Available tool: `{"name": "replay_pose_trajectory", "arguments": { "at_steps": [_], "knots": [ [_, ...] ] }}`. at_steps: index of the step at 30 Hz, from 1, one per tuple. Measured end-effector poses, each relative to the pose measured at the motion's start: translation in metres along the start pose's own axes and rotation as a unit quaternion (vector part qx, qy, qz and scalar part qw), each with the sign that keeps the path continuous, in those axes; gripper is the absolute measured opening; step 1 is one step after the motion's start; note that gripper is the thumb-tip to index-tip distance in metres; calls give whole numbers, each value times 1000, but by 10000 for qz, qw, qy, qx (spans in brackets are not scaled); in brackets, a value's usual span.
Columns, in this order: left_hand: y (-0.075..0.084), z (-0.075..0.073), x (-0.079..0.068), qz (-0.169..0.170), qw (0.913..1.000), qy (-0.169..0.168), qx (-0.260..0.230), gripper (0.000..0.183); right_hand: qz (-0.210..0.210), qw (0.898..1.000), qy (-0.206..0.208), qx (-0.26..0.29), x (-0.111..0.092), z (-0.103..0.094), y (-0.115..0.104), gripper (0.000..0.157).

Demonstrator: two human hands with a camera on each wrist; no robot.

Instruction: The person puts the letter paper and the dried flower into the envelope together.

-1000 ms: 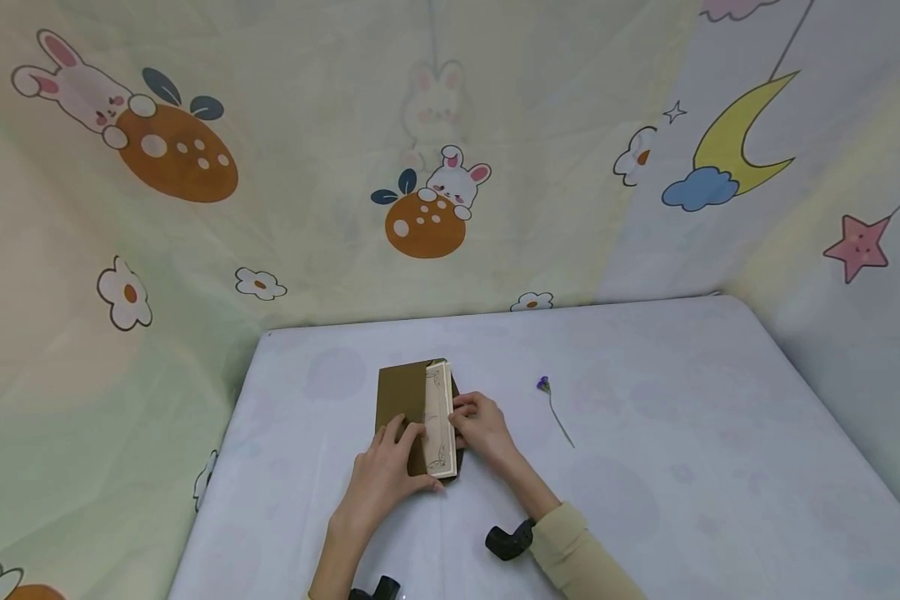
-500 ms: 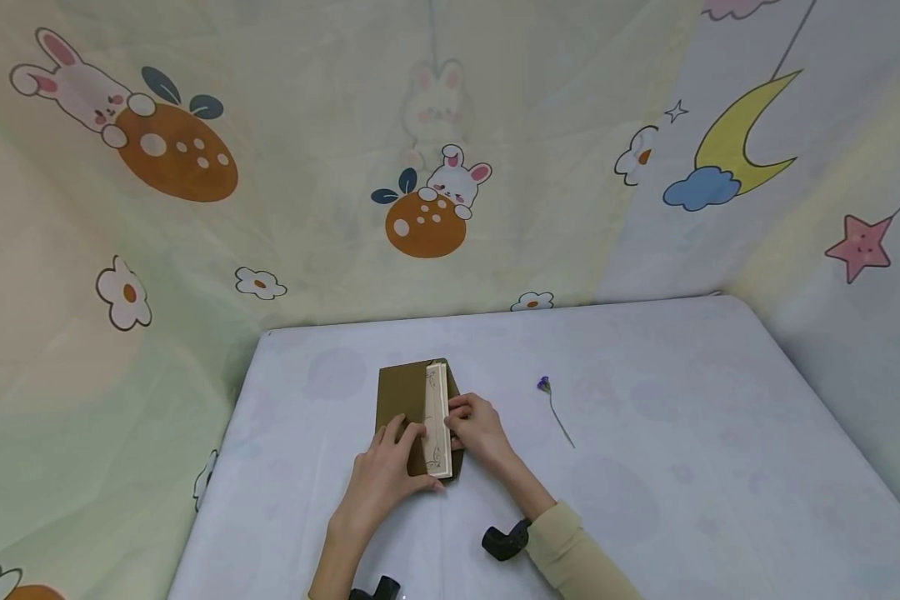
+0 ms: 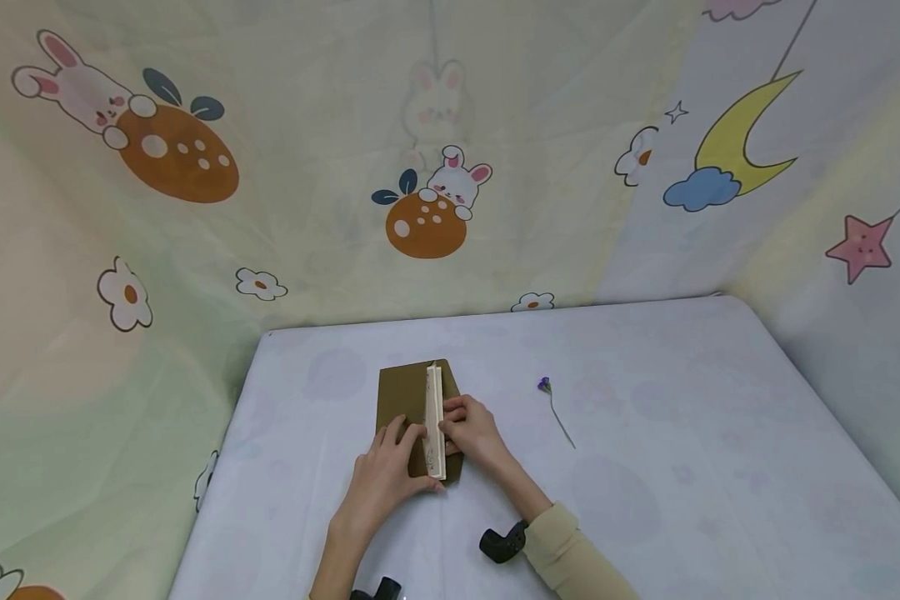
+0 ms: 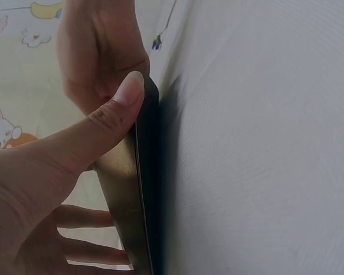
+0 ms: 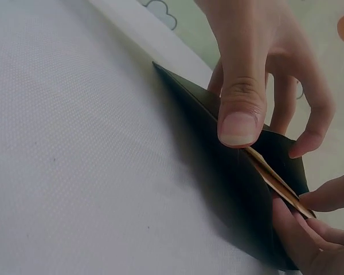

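An olive-brown envelope (image 3: 401, 390) lies on the white table, its mouth facing right. A narrow strip of a cream patterned card (image 3: 434, 417) sticks out of that mouth; the rest is hidden inside. My left hand (image 3: 381, 467) holds the envelope down, fingers bent on its top face and thumb at its near edge. At the card's outer edge, my right hand (image 3: 476, 432) pinches it between thumb and fingers. In the right wrist view the envelope's mouth (image 5: 218, 149) gapes a little around the card (image 5: 275, 183).
A purple flower (image 3: 544, 385) on a thin stem lies on the table to the right of the envelope. Cloth walls printed with rabbits surround the table (image 3: 682, 433). A black camera mount (image 3: 504, 543) sits at the right wrist.
My right hand has moved left, pushing the card deeper into the envelope, so a narrower strip shows. The left hand and the flower have stayed in place.
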State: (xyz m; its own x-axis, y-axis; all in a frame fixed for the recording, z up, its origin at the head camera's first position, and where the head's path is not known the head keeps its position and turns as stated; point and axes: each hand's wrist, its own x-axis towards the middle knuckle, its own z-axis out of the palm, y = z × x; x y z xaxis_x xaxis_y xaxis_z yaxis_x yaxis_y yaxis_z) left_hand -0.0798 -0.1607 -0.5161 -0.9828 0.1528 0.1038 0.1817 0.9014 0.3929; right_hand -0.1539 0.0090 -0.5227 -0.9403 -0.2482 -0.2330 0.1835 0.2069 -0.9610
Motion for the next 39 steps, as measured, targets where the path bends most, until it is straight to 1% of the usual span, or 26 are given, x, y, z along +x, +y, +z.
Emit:
{"name": "replay_pose_trajectory", "arguments": {
  "at_steps": [3, 7, 14, 21, 27, 33, 39],
  "knots": [
    [0, 0, 0, 0, 10000, -3, -15, 80, 36, 9999, -42, 100, -1, 1, -1, 38],
    [0, 1, 0, 32, 10000, 9, 22, 80, 20, 9999, -66, 88, -2, 1, -3, 39],
    [0, 0, 1, 102, 9998, 102, 98, 79, -107, 9999, -82, 27, -3, 0, -5, 40],
    [0, 0, 0, -17, 10000, -17, 65, 80, -171, 9996, -244, 18, 1, 3, 0, 39],
    [0, 0, 0, 24, 9999, -1, 132, 81, -162, 9994, -319, 32, 1, 4, 0, 38],
    [0, -1, 1, 45, 9998, 49, 163, 79, -192, 9990, -400, 43, 3, 6, 0, 39],
    [0, 0, 0, 7, 10000, -39, 81, 78, -192, 9982, -576, 15, 3, 8, 0, 40]
  ]
}}
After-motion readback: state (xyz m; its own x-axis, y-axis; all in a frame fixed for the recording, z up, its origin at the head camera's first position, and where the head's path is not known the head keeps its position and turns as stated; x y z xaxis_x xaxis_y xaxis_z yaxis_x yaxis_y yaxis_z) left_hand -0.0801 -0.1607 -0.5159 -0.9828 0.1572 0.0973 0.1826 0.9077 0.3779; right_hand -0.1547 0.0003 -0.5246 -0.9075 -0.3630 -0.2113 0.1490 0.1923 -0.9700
